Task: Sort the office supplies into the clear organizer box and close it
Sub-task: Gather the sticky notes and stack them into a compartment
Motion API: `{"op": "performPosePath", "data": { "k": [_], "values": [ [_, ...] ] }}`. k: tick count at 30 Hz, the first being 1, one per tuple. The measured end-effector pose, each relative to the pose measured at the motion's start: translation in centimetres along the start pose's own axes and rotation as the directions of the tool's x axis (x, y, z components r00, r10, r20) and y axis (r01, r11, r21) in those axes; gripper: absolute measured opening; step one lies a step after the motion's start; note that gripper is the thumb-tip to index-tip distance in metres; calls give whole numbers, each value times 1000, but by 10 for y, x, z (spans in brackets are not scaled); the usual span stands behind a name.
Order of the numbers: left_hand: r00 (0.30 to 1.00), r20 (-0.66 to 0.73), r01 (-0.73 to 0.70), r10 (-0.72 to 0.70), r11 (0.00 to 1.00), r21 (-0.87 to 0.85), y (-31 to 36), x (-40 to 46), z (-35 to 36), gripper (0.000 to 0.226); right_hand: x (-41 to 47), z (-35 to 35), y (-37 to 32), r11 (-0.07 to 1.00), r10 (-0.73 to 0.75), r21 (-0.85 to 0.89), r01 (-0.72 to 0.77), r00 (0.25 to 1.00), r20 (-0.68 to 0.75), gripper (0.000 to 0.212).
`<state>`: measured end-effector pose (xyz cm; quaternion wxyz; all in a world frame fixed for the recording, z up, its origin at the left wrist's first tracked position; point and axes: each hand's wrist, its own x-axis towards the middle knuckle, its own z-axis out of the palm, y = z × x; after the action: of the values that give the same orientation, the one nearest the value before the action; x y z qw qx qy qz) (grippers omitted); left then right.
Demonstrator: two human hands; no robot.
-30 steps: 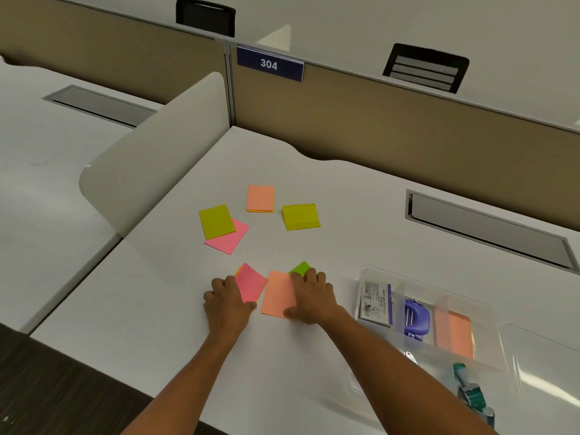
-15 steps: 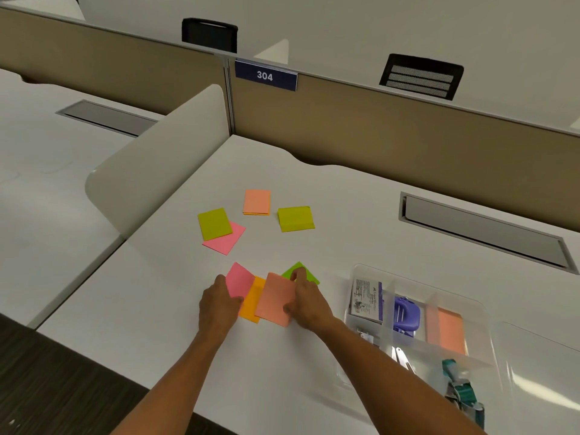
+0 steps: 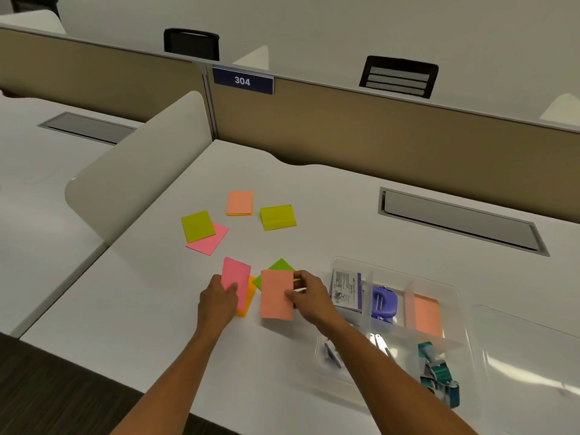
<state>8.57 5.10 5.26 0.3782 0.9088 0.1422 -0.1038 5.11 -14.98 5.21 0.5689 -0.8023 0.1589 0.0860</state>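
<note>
Desk (image 3: pixel 314 189): white, carries all items.
Clear organizer box (image 3: pixel 452 296): at the desk's right near edge, lid open; one compartment already holds salmon notes.
Right hand (image 3: pixel 309 298): pinches a salmon note pad (image 3: pixel 276 293), lifted just left of the box.
Left hand (image 3: pixel 218 298): pinches a pink pad (image 3: pixel 236 277) over an orange pad (image 3: pixel 248 301).
Advice: square the pad's edges, lay it flat on the matching salmon stack, keep colours separate
</note>
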Motion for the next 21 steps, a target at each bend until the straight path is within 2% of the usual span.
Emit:
{"op": "performPosePath", "data": {
  "k": [5, 8, 12, 16, 21],
  "values": [
    [994, -13, -113, 112, 986, -126, 27, -15, 11, 29, -17, -18, 7, 982, 22, 188, -7, 997, -74, 28],
    [987, 11, -151, 159, 957, -249, 46, -23, 24, 32, -24, -35, 11, 974, 28, 225, -5, 994, -103, 27],
    [976, 83, -163, 200, 933, -321, 75, -35, 49, 36, -31, -63, 20, 964, 50, 267, 1, 982, -184, 25],
    [950, 126, -225, 287, 905, -361, 103, -47, 74, 38, -39, -100, 32, 955, 88, 297, 7, 948, -305, 28],
    [913, 226, -243, 339, 898, -368, 137, -62, 100, 28, -55, -145, 51, 942, 139, 336, 24, 880, -453, 23]
  ]
}}
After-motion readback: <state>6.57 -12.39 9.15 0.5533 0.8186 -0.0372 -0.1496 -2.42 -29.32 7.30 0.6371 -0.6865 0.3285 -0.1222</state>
